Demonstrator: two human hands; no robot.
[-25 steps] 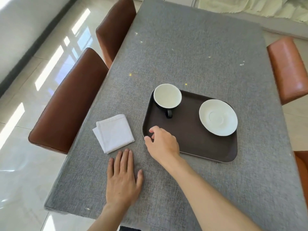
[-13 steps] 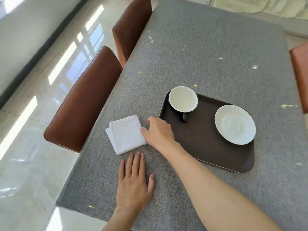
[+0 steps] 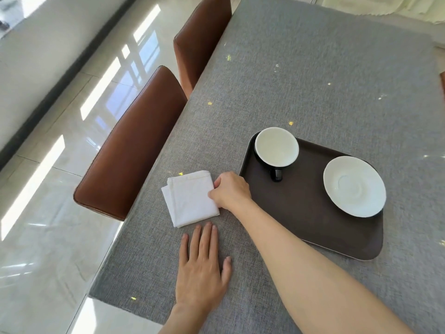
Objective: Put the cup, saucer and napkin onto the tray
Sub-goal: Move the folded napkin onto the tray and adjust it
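the right hand (image 3: 230, 190) reaches across the body to the folded white napkin (image 3: 189, 198), which lies flat on the grey table (image 3: 313, 80) just left of the tray (image 3: 301, 213). the fingers are curled down onto the napkin's right edge and touch it, but the knuckles hide the fingertips, so i cannot tell whether the cloth is pinched or only touched. the napkin shows no lift; its whole outline sits on the tablecloth.

the left hand (image 3: 202, 268) lies palm down on the table nearer the body, fingers straight and together, thumb spread out to the side, holding nothing. its fingertips stop just short of the napkin's near corner.

the dark brown tray sits to the right of the napkin, with rounded corners, turned at a slant to the table edge. the cup (image 3: 276, 149) stands upright in the tray's far left corner; it is black outside, white inside, with its handle pointing toward the person. the white saucer (image 3: 354, 186) lies flat toward the tray's right end, well apart from the cup. the middle and near part of the tray are bare, and the right forearm crosses over its near left corner.

two brown leather chairs (image 3: 134, 145) stand pushed in along the left side of the table, over a glossy pale tiled floor (image 3: 48, 189) with bright window reflections.
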